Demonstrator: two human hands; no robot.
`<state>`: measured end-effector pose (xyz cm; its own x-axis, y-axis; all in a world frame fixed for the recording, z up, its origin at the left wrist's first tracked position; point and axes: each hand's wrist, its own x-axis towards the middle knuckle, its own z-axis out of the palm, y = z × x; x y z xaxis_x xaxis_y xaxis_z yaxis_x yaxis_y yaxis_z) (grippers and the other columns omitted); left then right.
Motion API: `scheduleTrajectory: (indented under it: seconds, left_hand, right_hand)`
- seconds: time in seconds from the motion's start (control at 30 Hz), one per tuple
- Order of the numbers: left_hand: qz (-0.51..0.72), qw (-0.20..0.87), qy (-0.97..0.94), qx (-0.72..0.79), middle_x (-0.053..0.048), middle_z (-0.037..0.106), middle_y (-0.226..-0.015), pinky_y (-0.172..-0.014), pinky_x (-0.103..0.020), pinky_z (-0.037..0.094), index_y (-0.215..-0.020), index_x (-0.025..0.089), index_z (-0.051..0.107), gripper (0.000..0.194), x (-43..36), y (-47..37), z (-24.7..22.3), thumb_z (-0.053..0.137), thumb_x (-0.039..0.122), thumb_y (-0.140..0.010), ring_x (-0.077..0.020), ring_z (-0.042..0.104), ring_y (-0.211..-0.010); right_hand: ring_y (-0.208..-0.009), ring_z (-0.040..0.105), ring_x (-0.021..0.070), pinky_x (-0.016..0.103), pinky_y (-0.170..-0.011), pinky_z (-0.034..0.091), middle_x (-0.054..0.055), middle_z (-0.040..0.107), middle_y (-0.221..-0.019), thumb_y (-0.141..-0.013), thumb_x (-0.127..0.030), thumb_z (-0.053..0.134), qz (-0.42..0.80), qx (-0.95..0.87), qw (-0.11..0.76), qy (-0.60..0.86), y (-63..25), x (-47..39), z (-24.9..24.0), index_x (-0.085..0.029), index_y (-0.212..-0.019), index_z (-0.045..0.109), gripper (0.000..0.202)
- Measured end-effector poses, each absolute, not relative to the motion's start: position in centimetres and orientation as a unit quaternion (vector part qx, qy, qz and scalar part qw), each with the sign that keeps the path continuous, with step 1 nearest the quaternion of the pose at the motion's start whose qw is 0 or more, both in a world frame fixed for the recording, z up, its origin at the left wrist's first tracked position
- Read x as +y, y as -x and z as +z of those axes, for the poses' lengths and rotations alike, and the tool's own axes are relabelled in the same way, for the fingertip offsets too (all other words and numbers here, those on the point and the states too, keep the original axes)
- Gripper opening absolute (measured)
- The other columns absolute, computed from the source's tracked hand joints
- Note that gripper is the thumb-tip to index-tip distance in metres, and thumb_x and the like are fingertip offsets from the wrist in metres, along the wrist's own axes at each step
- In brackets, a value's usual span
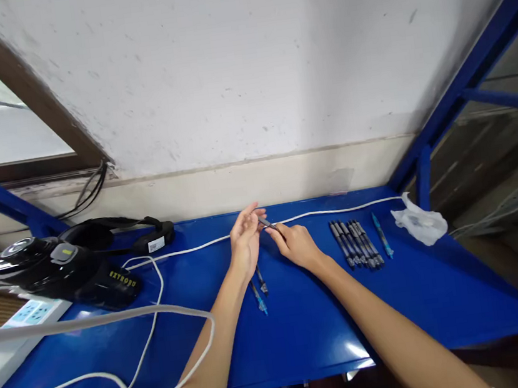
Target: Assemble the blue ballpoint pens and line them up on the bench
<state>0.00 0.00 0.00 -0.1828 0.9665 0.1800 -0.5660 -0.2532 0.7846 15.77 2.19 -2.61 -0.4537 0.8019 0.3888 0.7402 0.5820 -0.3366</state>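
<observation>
In the head view, the right hand [296, 243] holds a dark pen [268, 223] above the tabletop [304, 333], near the middle of its back edge. The left hand [244, 238] is at the pen's other end, fingers spread; I cannot tell if it grips. A row of pens [356, 244] and a blue pen [382, 235] lie toward the right edge. A plastic bag [420, 223] sits by the back right corner.

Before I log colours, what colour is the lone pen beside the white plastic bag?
The lone pen is light blue, clearest in the head view.

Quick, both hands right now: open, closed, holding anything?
Left hand: fingers partly extended at one end of the dark pen; whether it grips cannot be told.
Right hand: closed, holding the dark pen.
</observation>
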Motion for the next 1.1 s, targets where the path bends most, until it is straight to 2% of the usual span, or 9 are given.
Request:
scheduleTrajectory:
  seconds: [0.07,0.1,0.27,0.33,0.43,0.5,0.67,0.9,1.1]
  left_hand:
    - [0.682,0.57,-0.363,0.279,-0.014,0.077,-0.127,-0.101,-0.036,0.053,-0.126,0.018,0.077,0.048,-0.2,-0.1,0.0,0.09,0.039,-0.085,-0.025,0.073,-0.114]
    - [0.675,0.575,-0.365,0.285,-0.015,0.078,-0.125,-0.102,-0.037,0.053,-0.125,0.017,0.078,0.046,-0.2,-0.2,0.0,0.09,0.037,-0.084,-0.0258,0.073,-0.114]
    - [0.701,0.522,-0.349,0.337,-0.003,0.076,-0.089,-0.086,-0.026,0.054,-0.103,0.017,0.082,0.033,0.1,-0.6,-0.6,0.096,0.03,-0.076,-0.0142,0.071,-0.086]
    - [0.697,0.53,-0.359,0.323,-0.004,0.077,-0.099,-0.086,-0.024,0.053,-0.112,0.02,0.082,0.041,0.0,-0.7,-0.6,0.097,0.029,-0.075,-0.0134,0.07,-0.09]
    - [0.661,0.577,-0.386,0.285,-0.011,0.078,-0.121,-0.098,-0.032,0.054,-0.125,0.021,0.079,0.048,-0.4,-0.8,-0.2,0.093,0.031,-0.081,-0.0221,0.073,-0.11]
    - [0.649,0.582,-0.394,0.291,-0.014,0.08,-0.119,-0.102,-0.036,0.055,-0.123,0.018,0.08,0.043,-0.6,-0.8,0.0,0.09,0.032,-0.083,-0.0261,0.074,-0.113]
    - [0.671,0.53,-0.379,0.354,-0.012,0.083,-0.103,-0.098,-0.036,0.057,-0.108,0.017,0.083,0.036,-0.2,-0.7,-0.4,0.094,0.032,-0.078,-0.0247,0.078,-0.103]
    - [0.69,0.457,-0.388,0.407,-0.01,0.083,-0.097,-0.085,-0.033,0.06,-0.103,0.017,0.083,0.035,0.2,-0.6,-0.9,0.095,0.035,-0.076,-0.0212,0.078,-0.09]
    - [0.705,0.415,-0.398,0.415,-0.007,0.081,-0.092,-0.078,-0.028,0.058,-0.098,0.017,0.082,0.03,0.3,-0.5,-1.1,0.094,0.036,-0.078,-0.0155,0.072,-0.079]
  right_hand:
    - [-0.064,0.071,0.0201,0.03,-0.061,0.027,0.01,0.081,-0.082,-0.116,-0.046,0.041,0.051,-0.848,0.263,0.458,-15.9,2.2,-2.5,-0.017,-0.1,0.073,0.046]
    - [-0.064,0.071,0.0199,0.03,-0.061,0.027,0.01,0.081,-0.082,-0.116,-0.045,0.041,0.049,-0.848,0.264,0.457,-16.0,2.2,-2.5,-0.017,-0.1,0.072,0.045]
    - [-0.064,0.072,0.0196,0.03,-0.061,0.028,0.009,0.081,-0.082,-0.116,-0.044,0.041,0.043,-0.86,0.254,0.439,-16.3,2.1,-2.4,-0.018,-0.1,0.073,0.044]
    - [-0.064,0.072,0.0197,0.03,-0.061,0.028,0.009,0.081,-0.082,-0.116,-0.044,0.042,0.038,-0.862,0.251,0.438,-16.4,2.1,-2.5,-0.018,-0.099,0.073,0.044]
    - [-0.066,0.073,0.0204,0.029,-0.062,0.029,0.01,0.082,-0.084,-0.115,-0.042,0.043,0.032,-0.855,0.257,0.449,-16.6,2.2,-2.5,-0.017,-0.104,0.074,0.042]
    - [-0.066,0.073,0.0209,0.029,-0.062,0.03,0.01,0.082,-0.085,-0.115,-0.042,0.043,0.032,-0.85,0.263,0.455,-16.7,2.3,-2.5,-0.017,-0.11,0.074,0.04]
    - [-0.065,0.072,0.0198,0.029,-0.062,0.029,0.009,0.081,-0.085,-0.116,-0.045,0.04,0.042,-0.85,0.279,0.444,-16.7,2.4,-2.7,-0.018,-0.107,0.073,0.043]
    - [-0.062,0.067,0.0168,0.029,-0.06,0.025,0.005,0.078,-0.081,-0.118,-0.039,0.037,0.06,-0.856,0.295,0.421,-16.6,2.7,-2.8,-0.019,-0.103,0.068,0.04]
    - [-0.078,0.071,0.0179,0.027,-0.064,0.032,0.006,0.078,-0.098,-0.118,-0.039,0.042,0.071,-0.857,0.328,0.391,-16.4,2.7,-2.7,-0.022,-0.111,0.064,0.028]
